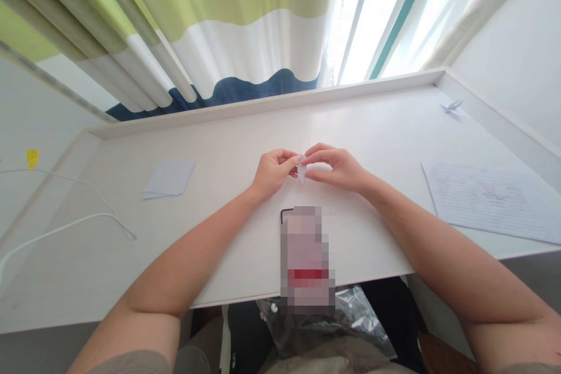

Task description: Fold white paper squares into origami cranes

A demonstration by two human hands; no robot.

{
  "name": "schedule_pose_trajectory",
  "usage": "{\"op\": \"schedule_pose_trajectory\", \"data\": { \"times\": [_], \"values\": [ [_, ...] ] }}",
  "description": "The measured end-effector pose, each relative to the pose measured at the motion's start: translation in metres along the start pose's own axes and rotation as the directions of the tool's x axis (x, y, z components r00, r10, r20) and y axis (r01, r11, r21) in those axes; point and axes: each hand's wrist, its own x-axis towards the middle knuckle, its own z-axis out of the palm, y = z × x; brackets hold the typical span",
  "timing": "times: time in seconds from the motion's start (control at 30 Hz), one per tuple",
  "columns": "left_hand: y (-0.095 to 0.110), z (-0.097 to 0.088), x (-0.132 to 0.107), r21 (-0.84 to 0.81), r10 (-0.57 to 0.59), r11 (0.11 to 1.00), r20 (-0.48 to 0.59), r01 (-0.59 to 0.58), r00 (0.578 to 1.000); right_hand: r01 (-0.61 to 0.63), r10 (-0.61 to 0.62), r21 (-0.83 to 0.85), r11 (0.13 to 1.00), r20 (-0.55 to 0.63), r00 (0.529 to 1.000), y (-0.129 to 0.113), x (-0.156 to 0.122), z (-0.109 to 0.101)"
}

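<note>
A small folded piece of white paper [302, 170] is held just above the white desk, between my two hands. My left hand [276, 171] pinches its left side between thumb and curled fingers. From the right, my right hand [335, 166] has its index fingertip on the paper's upper part and its thumb tip at the right edge. The fingers partly cover the paper, so its exact folded shape is hard to make out. Below the hands, a phone-like thing with a dark rim [286, 214] lies at the desk's front edge, mostly blurred out.
Square white sheets [169, 179] lie to the left, near a white cable [65, 228]. At right is a stack of written, lined paper [491, 198]. A folded paper piece [452, 107] sits in the back right corner. A clear plastic bag [363, 321] rests on the lap.
</note>
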Motion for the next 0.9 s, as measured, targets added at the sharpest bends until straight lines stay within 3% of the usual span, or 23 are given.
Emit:
{"op": "schedule_pose_trajectory", "data": {
  "times": [0.1, 0.37, 0.67, 0.9],
  "values": [
    [0.001, 0.0, 0.0, -0.047, -0.028, 0.998, 0.001, 0.028, 1.0, 0.038, -0.036, -0.077, 0.996, 0.024, 0.999, 0.0, -0.001, -0.004],
    [0.004, -0.002, 0.0, -0.118, -0.095, 0.988, 0.056, 0.101, 0.994, 0.069, -0.067, -0.065, 0.996, 0.019, 0.998, -0.003, -0.001, 0.0],
    [0.005, -0.002, -0.001, -0.132, -0.11, 0.984, 0.059, 0.117, 0.992, 0.016, -0.015, -0.065, 0.998, 0.019, 1.0, -0.009, -0.002, 0.0],
    [0.008, -0.002, -0.001, -0.156, -0.13, 0.977, 0.093, 0.143, 0.987, -0.002, -0.007, -0.111, 0.994, -0.086, 0.996, -0.003, 0.0, 0.007]
  ]
}}
